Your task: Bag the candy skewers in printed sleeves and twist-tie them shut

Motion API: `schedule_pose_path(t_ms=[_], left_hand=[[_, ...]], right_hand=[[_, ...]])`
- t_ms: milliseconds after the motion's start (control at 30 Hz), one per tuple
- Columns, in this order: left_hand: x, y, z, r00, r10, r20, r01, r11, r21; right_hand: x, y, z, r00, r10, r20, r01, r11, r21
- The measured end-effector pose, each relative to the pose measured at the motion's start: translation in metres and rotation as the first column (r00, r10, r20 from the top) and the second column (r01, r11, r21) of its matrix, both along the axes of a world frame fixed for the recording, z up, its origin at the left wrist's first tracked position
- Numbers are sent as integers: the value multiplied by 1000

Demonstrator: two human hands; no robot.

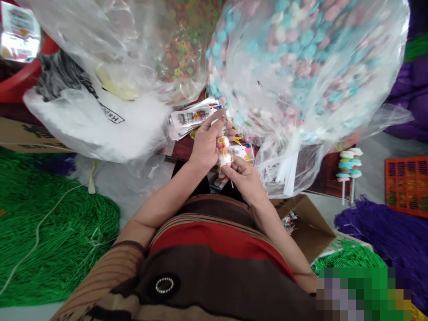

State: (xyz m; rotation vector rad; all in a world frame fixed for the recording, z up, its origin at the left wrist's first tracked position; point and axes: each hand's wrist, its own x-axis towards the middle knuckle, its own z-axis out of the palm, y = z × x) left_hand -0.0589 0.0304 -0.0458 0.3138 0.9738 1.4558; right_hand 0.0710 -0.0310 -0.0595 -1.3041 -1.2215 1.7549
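Observation:
Between my two hands, close to my body, is a candy skewer in a clear wrapper (224,154), with white, orange and yellow pieces, held upright. My left hand (207,141) is closed round its upper part from the left. At the lower end, my right hand (243,176) pinches the wrapper near the thin white stick. A stack of printed wrappers (194,118) lies just beyond my left hand. Another printed wrapper (246,152) lies right of the skewer, beside my right hand.
A big bag of pink, blue and white candies (301,67) fills the back right; white sticks (290,167) lie at its front. Two candy skewers (349,165) stand at the right. An open carton (309,223) sits lower right. Green cords (50,232) are piled left.

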Motion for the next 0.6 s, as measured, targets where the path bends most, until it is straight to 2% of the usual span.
schedule_pose_path(t_ms=[100,233,400,500,600], left_hand=[[0,0,0,1000,-1,12,1,1000,0],[0,0,-4,995,-54,-87,53,998,-13],[6,-6,-9,987,-81,-135,80,997,-13],[9,-11,-11,979,-82,-186,83,997,1],[9,-14,-10,960,-125,-253,136,990,29]], right_hand=[[1,-2,-1,999,31,14,-31,999,-29],[3,-5,4,998,48,39,-46,998,-50],[3,-7,6,995,53,90,-49,998,-48],[3,-7,5,996,61,58,-57,997,-60],[3,-6,5,999,42,-20,-43,995,-88]])
